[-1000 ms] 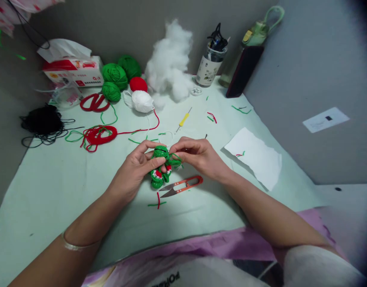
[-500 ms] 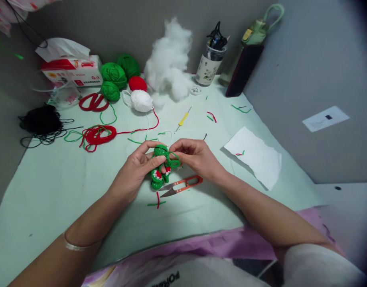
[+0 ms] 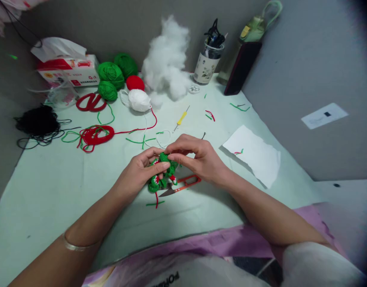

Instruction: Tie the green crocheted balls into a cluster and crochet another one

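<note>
A small green crocheted piece (image 3: 163, 182) with red and white patches is held just above the table by my left hand (image 3: 144, 166), whose thumb presses on its front. My right hand (image 3: 193, 155) is closed at the top right of the piece, thumb and fingertips pinching at its upper part. Whether a needle or yarn end sits in that pinch is too small to tell. Orange-handled thread snips (image 3: 188, 182) lie on the table just below, their blades partly hidden by the crochet. Crossed red and green yarn scraps (image 3: 156, 202) lie nearby.
Behind are a yellow-handled crochet hook (image 3: 181, 118), red yarn (image 3: 98, 135), a white yarn ball (image 3: 139, 100), green balls (image 3: 111, 75), red scissors (image 3: 91, 103) and white stuffing (image 3: 167, 59). Black yarn (image 3: 36, 120) lies left; paper (image 3: 252, 155) right; a pen jar (image 3: 206, 65) and bottle (image 3: 231, 65) stand behind.
The crocheted piece has been turned in my left hand. My right hand has moved from the green loop at its side to its top, fingers arched higher. The view has shifted slightly.
</note>
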Action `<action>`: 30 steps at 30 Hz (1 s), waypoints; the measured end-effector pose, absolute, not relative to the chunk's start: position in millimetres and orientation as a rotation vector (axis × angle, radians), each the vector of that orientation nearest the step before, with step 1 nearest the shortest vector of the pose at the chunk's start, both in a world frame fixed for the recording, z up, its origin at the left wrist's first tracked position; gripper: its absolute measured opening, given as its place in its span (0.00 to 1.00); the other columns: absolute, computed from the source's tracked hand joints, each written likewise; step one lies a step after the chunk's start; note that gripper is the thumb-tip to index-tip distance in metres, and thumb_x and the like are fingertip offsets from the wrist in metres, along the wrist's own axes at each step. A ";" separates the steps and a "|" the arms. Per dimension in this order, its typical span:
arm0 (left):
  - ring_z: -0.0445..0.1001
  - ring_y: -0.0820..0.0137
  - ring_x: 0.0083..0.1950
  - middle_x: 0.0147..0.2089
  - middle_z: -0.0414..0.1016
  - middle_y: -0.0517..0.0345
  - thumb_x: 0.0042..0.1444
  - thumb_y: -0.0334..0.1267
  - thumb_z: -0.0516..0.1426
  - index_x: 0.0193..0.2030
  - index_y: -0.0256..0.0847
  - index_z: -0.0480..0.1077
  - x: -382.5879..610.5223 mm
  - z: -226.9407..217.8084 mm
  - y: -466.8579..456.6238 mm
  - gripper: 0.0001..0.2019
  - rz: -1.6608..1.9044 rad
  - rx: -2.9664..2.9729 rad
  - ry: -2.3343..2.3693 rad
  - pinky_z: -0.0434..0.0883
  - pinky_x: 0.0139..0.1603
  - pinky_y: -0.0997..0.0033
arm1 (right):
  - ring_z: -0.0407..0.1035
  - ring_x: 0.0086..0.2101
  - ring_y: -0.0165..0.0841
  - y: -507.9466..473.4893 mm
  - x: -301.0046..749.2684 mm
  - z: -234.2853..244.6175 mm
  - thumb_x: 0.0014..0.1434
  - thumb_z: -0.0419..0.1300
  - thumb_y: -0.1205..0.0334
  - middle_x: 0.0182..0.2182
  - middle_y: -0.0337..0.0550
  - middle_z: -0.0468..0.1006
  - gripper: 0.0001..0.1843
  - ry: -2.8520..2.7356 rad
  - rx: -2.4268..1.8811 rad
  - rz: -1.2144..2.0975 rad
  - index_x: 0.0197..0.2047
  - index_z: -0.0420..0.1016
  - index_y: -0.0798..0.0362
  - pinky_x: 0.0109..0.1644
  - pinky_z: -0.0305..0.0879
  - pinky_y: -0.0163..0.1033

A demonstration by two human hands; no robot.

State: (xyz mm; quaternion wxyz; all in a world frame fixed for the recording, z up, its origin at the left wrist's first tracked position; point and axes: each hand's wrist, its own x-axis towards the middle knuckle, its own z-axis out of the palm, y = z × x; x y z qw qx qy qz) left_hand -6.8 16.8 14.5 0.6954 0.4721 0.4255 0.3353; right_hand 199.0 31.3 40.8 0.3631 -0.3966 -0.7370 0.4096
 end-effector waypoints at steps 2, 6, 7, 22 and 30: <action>0.69 0.76 0.29 0.31 0.73 0.66 0.56 0.40 0.69 0.45 0.43 0.77 -7.4 15.7 17.2 0.12 0.720 1.074 0.951 0.67 0.31 0.78 | 0.73 0.36 0.30 33.1 198.9 39.7 0.64 0.67 0.63 0.36 0.41 0.78 0.04 -1.847 -0.969 1.097 0.39 0.83 0.52 0.39 0.68 0.35; 0.67 0.76 0.28 0.31 0.71 0.65 0.58 0.45 0.68 0.44 0.43 0.76 -7.9 18.1 16.3 0.12 0.629 1.094 0.940 0.65 0.29 0.77 | 0.69 0.31 0.28 39.9 202.5 43.9 0.61 0.70 0.57 0.31 0.39 0.77 0.10 -1.594 -0.974 1.249 0.33 0.81 0.54 0.34 0.66 0.34; 0.66 0.76 0.28 0.30 0.71 0.65 0.58 0.47 0.67 0.43 0.42 0.76 -7.7 18.6 15.8 0.13 0.604 1.096 0.939 0.64 0.29 0.76 | 0.68 0.30 0.27 41.6 203.8 45.5 0.60 0.71 0.55 0.31 0.39 0.77 0.11 -1.494 -0.969 1.281 0.33 0.80 0.54 0.32 0.66 0.34; 0.65 0.76 0.24 0.26 0.66 0.67 0.61 0.47 0.65 0.46 0.43 0.72 -4.5 24.0 11.3 0.13 0.542 1.027 0.768 0.63 0.23 0.79 | 0.40 0.20 0.22 43.7 218.7 71.9 0.63 0.68 0.54 0.17 0.25 0.51 0.16 -1.137 -0.893 1.636 0.32 0.67 0.52 0.22 0.38 0.30; 0.70 0.77 0.32 0.33 0.71 0.63 0.60 0.47 0.67 0.45 0.42 0.77 -8.9 20.0 14.9 0.13 0.730 0.873 0.864 0.70 0.33 0.80 | 0.58 0.24 0.25 39.8 217.8 68.5 0.64 0.67 0.56 0.24 0.34 0.70 0.09 -1.259 -0.927 1.510 0.41 0.75 0.52 0.27 0.53 0.33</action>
